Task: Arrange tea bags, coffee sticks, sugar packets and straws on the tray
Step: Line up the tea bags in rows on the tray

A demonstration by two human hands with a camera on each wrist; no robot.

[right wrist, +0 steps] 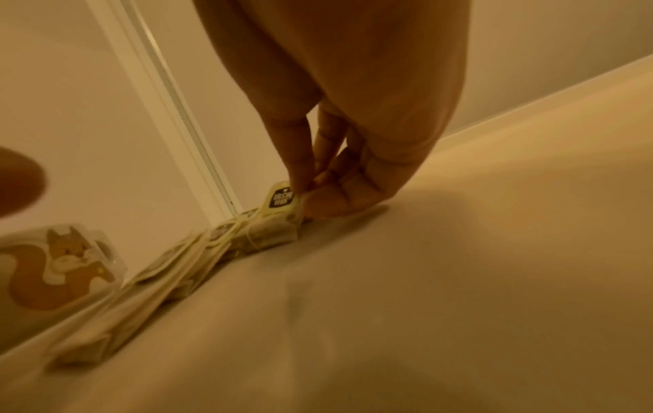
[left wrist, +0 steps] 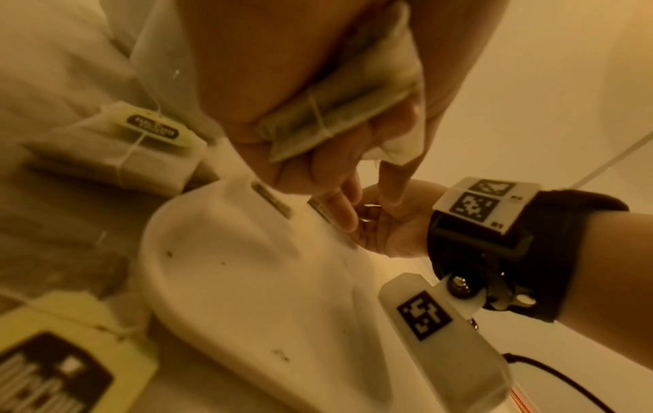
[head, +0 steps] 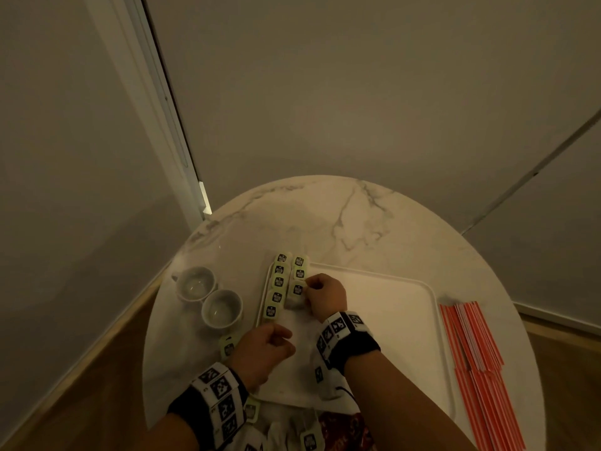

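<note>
Tea bags (head: 279, 283) part-rowed on tray (head: 390, 307); straws (head: 478, 346) untouched (off tray). Right hand (head: 325, 296) pinched tag (right wrist: 281, 199); left hand (head: 263, 351) clutched spare bags (left wrist: 328, 120).

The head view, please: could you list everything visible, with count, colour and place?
Tray: one, white, centre of table.
Tea bags: eight green-tagged in two columns at the tray's left edge; more loose near the bottom.
Cups: two, white, left of tray.
Straws: a bundle, red-and-white, right of tray.
Table: one, round, white marble.
Left hand: grips spare tea bags.
Right hand: pinches a tea bag's tag.
</note>
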